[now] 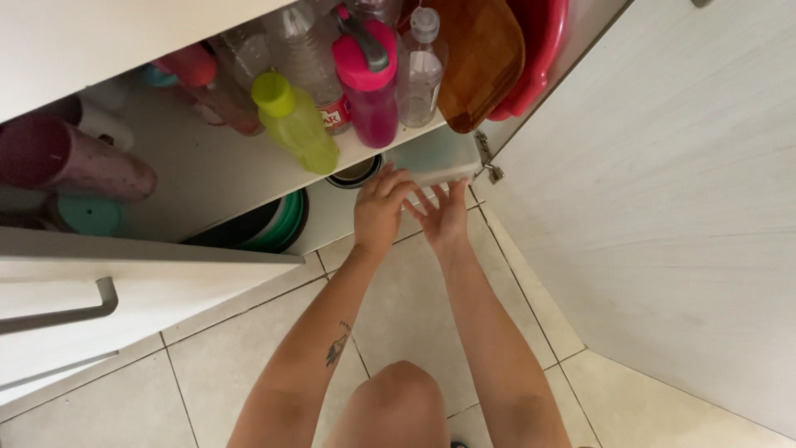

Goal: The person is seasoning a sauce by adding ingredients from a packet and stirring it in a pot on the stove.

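Note:
Both my hands reach into the bottom of an open white cabinet. My left hand (380,207) and my right hand (444,214) grip the near edge of a frosted, pale rectangular plastic container (431,156) that sits on the lower shelf. The fingers of both hands curl over its front side. On the shelf above stand a lime-green bottle (294,123), a magenta bottle with a grey handle (367,79) and several clear plastic bottles (419,70).
A brown wooden board (481,58) and a red plastic tub (543,46) lean at the shelf's right end. The open cabinet door (663,207) fills the right side. A round metal pot (355,172) and green lids (286,224) lie on the lower shelf. Below is beige tiled floor (414,307).

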